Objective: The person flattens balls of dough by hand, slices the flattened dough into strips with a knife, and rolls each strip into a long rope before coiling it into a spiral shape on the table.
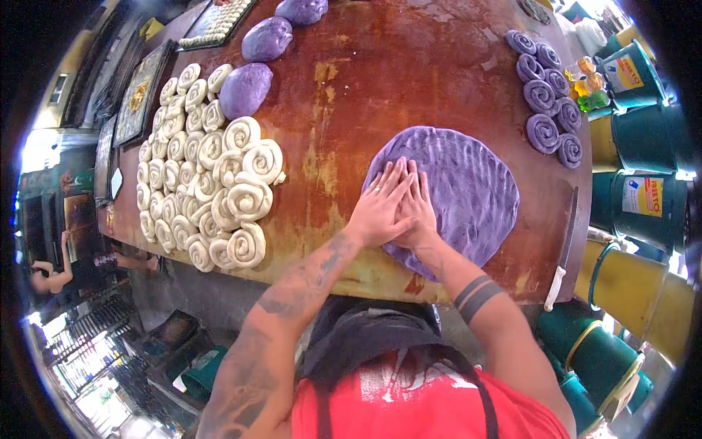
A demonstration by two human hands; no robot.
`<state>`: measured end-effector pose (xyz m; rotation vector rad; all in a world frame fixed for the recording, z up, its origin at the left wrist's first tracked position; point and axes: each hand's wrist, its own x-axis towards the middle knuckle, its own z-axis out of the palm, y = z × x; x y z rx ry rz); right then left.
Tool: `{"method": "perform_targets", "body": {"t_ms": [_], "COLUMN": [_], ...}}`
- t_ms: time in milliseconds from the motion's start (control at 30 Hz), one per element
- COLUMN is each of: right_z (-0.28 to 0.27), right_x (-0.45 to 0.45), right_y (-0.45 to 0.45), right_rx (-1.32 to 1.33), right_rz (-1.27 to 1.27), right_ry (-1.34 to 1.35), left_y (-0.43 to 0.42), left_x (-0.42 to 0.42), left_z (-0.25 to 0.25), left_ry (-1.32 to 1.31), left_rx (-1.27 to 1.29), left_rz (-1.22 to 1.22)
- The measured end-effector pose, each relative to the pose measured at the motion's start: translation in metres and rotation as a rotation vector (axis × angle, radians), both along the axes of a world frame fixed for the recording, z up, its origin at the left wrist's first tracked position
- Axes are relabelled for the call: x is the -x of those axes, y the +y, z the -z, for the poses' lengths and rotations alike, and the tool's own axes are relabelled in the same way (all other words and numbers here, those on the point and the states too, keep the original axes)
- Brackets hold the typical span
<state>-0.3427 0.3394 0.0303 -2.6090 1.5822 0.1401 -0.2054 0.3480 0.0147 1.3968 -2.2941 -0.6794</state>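
Note:
A wide, flattened sheet of purple dough [475, 197] lies on the brown table in front of me, its surface rippled. My left hand [379, 208] rests flat on the dough's left part, fingers stretched forward, a ring on one finger. Partly under it and beside it, my right hand [420, 216] also presses on the dough with straight fingers. Neither hand grips anything. To the left sits a large group of white dough spirals [212, 150]. A rounded purple dough lump [246, 91] lies behind them, with two more lumps farther back.
Several purple dough spirals [542, 133] stand at the table's right side. A long blade with a white-wrapped handle [555, 287] lies along the right edge. Green buckets [647, 135] stand beyond it. Trays [140, 95] line the left edge. Another person [55, 278] is at far left.

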Motion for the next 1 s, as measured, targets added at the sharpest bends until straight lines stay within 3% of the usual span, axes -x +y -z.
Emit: {"method": "perform_targets", "body": {"t_ms": [33,133,267,367,467,567,700,833,933,967,1000], "right_z": [-0.004,-0.019,-0.007,0.054,0.039,0.028,0.038,0.004,0.004,0.017,0.015], "right_x": [-0.004,-0.007,-0.007,-0.019,-0.038,-0.042,-0.051,-0.012,0.059,0.081,0.097], "right_y": [0.002,-0.01,-0.005,0.038,0.051,0.042,0.08,0.08,0.064,0.072,0.079], "right_rx": [0.005,-0.121,-0.063,0.213,0.144,0.058,0.223,-0.119,-0.353,-0.015,-0.005], "right_rz": [0.007,0.01,0.031,0.058,0.147,0.14,0.173,-0.082,0.054,0.07,0.143], "right_ry": [0.083,0.012,-0.061,0.133,-0.212,-0.129,0.094,-0.19,-0.435,-0.432,-0.397], "left_y": [-0.005,-0.026,-0.019,0.019,0.036,0.028,0.052,0.079,0.061,0.053,0.049], "left_x": [-0.004,-0.007,-0.004,-0.019,-0.035,-0.039,-0.028,-0.015,0.022,0.04,0.058], "left_z": [0.005,0.006,0.003,0.031,0.003,-0.003,-0.007,-0.018,-0.036,-0.033,-0.028], "left_ry": [0.029,0.026,0.104,0.123,0.036,0.052,-0.039,0.004,0.016,0.066,0.113], "left_rx": [-0.019,0.015,-0.061,-0.073,-0.092,-0.122,-0.074,-0.105,-0.112,-0.118,-0.127], "left_rz": [-0.009,0.039,-0.008,0.028,0.047,0.073,0.057,-0.031,0.064,0.096,0.129]}}
